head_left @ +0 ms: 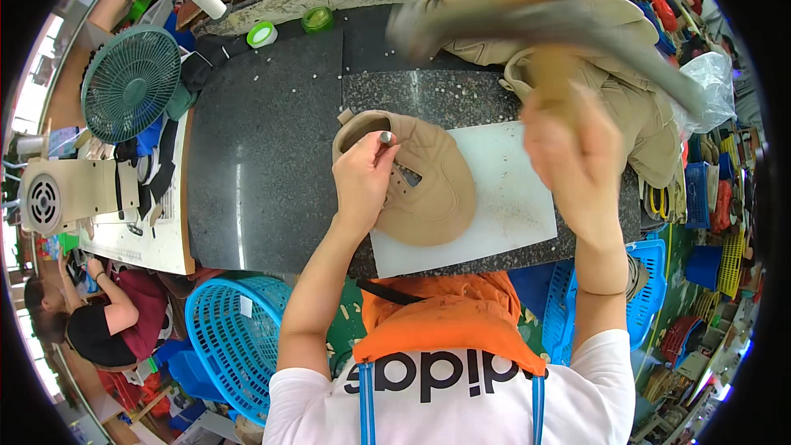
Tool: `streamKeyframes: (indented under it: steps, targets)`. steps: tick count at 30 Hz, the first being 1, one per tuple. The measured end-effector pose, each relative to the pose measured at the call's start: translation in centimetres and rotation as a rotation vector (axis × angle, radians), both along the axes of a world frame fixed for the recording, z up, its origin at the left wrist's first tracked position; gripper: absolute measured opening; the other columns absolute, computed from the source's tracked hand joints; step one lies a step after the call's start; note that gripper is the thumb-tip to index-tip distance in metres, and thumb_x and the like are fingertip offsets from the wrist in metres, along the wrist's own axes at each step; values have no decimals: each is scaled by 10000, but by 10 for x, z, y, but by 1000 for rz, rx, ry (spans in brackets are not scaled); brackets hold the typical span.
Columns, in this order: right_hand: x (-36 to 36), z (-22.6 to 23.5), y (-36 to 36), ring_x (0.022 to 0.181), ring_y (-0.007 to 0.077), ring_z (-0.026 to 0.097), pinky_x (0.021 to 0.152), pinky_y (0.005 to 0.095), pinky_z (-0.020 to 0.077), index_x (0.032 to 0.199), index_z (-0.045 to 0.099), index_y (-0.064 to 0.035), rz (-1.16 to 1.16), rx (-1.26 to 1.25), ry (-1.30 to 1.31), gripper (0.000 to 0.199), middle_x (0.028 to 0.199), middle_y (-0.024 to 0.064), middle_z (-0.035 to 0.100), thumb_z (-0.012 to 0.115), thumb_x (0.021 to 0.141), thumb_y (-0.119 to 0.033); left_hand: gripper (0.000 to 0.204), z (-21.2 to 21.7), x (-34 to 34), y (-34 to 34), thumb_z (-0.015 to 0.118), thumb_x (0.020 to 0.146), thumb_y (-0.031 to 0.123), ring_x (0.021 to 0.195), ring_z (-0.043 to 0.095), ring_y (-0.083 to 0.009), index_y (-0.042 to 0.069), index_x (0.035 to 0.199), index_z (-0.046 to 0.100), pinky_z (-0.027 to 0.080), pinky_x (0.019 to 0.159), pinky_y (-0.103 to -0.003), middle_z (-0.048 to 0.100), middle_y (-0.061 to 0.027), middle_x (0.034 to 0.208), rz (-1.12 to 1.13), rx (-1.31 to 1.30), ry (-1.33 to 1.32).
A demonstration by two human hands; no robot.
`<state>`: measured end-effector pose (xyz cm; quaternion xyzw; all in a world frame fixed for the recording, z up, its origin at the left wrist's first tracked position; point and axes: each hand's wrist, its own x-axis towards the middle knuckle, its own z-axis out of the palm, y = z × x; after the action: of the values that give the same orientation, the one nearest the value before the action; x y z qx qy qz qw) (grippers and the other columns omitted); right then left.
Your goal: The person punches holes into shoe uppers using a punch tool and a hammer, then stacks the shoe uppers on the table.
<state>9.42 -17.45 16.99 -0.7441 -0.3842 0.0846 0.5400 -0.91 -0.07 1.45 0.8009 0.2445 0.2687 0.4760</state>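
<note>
A beige shoe upper [445,198] lies partly on a white board [515,198], on the dark stone-like work surface. My left hand [359,185] is closed round a short metal punch-like rod [386,138], its shiny round end facing up. That hand rests over the upper, beside its cut-out opening; the rod's lower end is hidden. To the right, my right hand [577,148] grips the wooden handle of a hammer [550,74]. The hammer is raised above the surface, and its grey head is smeared by motion. Behind it sits a pile of beige shoe uppers [655,136].
A green fan [132,82] and a beige machine [66,194] stand at the left. Two tape rolls, one green-and-white [262,35], one green [317,20], lie at the back. Blue baskets [239,346] flank me below the table. Another person [115,321] sits at the lower left.
</note>
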Motion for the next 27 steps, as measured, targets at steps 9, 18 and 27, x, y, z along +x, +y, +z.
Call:
streamKeyframes:
  steps: [9,18,27]
  targets:
    - [-4,-85,-14,564,393,580,527,474,466,899,470,-19,139,-628,-409,281,595,180,583,537,876,-291,94,-12,0,-2,597,837,30,723,621,-102,20,930,600,490,651,-246,650,-67,813,-19,376,-26]
    - [-1,-119,-12,559,383,592,533,464,476,894,475,8,116,-661,-338,302,588,192,589,532,884,-289,97,43,-25,12,521,881,-10,860,614,-142,-1,967,566,530,779,-260,635,-119,948,122,-398,-528]
    - [-2,-119,-11,567,389,591,535,466,475,921,469,4,118,-670,-308,300,617,194,597,530,884,-287,141,-2,-1,6,549,873,-2,859,621,-124,-9,1013,558,521,739,-241,643,-97,935,-82,-519,-167]
